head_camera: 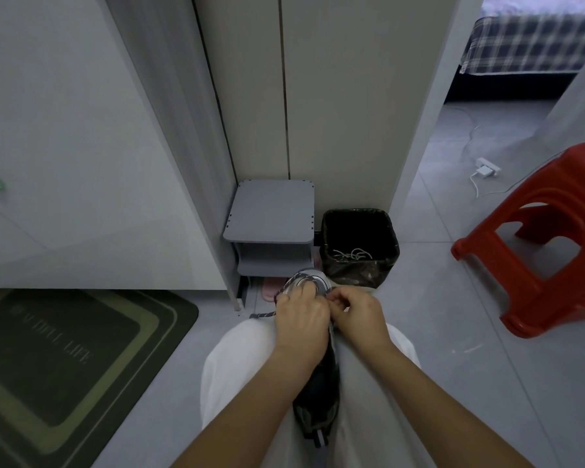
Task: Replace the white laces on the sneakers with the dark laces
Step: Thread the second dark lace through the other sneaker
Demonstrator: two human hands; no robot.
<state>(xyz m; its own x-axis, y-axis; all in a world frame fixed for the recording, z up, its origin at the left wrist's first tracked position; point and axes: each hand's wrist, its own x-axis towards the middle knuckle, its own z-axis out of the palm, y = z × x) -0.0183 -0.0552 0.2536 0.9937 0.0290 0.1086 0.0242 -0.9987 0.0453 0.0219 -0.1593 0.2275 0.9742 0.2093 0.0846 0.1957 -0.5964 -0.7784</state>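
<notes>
A person sits with one sneaker (318, 396) lying between their legs, which are in white pants (237, 366). The heel of the shoe is close to the person and the grey toe points away, toward the wall. Both hands are on the front part of the shoe, side by side and almost touching. The left hand (299, 319) has its fingers curled down over the top of the shoe, and its grip is closed on the dark lace (264, 315). One end of that lace hangs out to the left of this hand, over the knee. The right hand (358, 314) has its fingers bent in tight, and its grip pinches the same lace at the right edge of the shoe. How far the lace is threaded I cannot tell, because the hands cover the holes. Just past the shoe stands a bin (390, 231) with a black bag in it, and the white laces (352, 255) lie at the bottom of it. A small grey shelf (271, 214) stands beside the bin on the left, with a pink slipper (270, 289) under it. A red stool (547, 238) stands on the grey floor (436, 332) to the right. A green mat (65, 359) lies on the left.
</notes>
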